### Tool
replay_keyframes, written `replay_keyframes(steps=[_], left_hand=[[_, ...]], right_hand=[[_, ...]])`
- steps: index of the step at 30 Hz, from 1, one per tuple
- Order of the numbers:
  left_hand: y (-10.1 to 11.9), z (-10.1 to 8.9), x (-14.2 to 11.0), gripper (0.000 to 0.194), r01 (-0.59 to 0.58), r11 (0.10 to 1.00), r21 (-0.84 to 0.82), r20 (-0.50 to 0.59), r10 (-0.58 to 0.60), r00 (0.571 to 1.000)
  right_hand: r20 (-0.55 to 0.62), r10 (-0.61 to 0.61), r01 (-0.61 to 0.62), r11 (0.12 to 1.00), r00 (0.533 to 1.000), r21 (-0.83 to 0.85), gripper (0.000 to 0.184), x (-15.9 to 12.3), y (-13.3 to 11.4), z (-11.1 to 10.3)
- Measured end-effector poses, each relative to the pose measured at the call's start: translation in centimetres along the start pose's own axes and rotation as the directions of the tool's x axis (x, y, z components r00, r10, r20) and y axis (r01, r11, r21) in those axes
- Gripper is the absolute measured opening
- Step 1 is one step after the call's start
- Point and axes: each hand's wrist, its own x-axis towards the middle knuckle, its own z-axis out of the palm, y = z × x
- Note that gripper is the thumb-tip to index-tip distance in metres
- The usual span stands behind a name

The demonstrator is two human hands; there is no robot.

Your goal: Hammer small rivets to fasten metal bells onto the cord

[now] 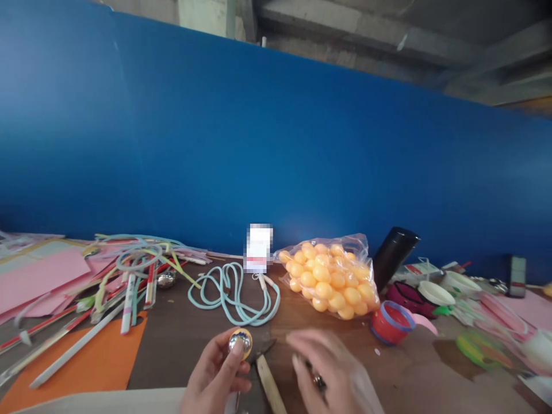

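My left hand (pixel 218 371) is closed around a small round silver piece with an orange-yellow rim (pixel 240 343), the thumb pressed on its shiny face. To its right, my right hand (pixel 323 368) is blurred by motion, thumb and fingers apart over the table. Small dark, shiny bits (pixel 318 380) show between its thumb and fingers; whether they touch the hand I cannot tell. Between both hands lies a hammer (pixel 270 385) with a pale wooden handle and dark head. Beyond them rests a clear bag of orange balls (pixel 330 282).
A light-blue lanyard cord (pixel 235 296) joins a white badge (pixel 259 247) by the blue partition (pixel 259 144). Strips, pens and pink paper (pixel 56 276) crowd the left, near an orange sheet (pixel 86 362). Rightward stand a black bottle (pixel 394 253), a red tape roll (pixel 390 328) and white bowls (pixel 435 293).
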Motion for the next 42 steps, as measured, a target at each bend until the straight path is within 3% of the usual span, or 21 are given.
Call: replay_keyframes(steps=[3, 5, 7, 13, 18, 27, 42], left_hand=[[0.2, 0.0, -0.2, 0.056, -0.016, 0.999, 0.047, 0.001, 0.016, 1.000], [0.4, -0.2, -0.4, 0.058, -0.021, 0.995, 0.097, 0.019, 0.020, 1.000], [0.6, -0.3, -0.5, 0.060, -0.022, 0.990, 0.138, 0.037, 0.017, 0.999], [0.5, -0.1, -0.6, 0.051, -0.059, 0.989, 0.133, 0.082, 0.048, 0.995], [0.1, 0.2, -0.6, 0.054, -0.050, 0.992, 0.112, 0.056, 0.044, 0.997], [0.2, 0.3, -0.5, 0.053, -0.054, 0.991, 0.120, 0.077, 0.045, 0.996], [0.2, 0.4, -0.6, 0.049, -0.059, 0.990, 0.130, 0.077, 0.049, 0.996]], right_hand=[[0.000, -0.029, 0.029, 0.994, 1.000, -0.104, 0.028, 5.1, -0.1, -1.8], [0.057, -0.049, 0.059, 0.978, 0.997, -0.198, 0.025, 8.2, 0.2, -1.4], [0.185, -0.080, 0.141, 0.930, 0.979, -0.341, 0.026, 10.7, 0.6, 0.0], [0.338, -0.118, 0.259, 0.874, 0.934, -0.411, 0.025, 14.9, 2.5, 4.7], [0.397, -0.106, 0.301, 0.829, 0.912, -0.471, 0.031, 16.1, 4.1, 6.0], [0.383, -0.080, 0.291, 0.794, 0.920, -0.533, 0.032, 16.5, 5.8, 5.3], [0.378, -0.050, 0.253, 0.823, 0.925, -0.509, 0.028, 16.2, 5.1, 5.3]])
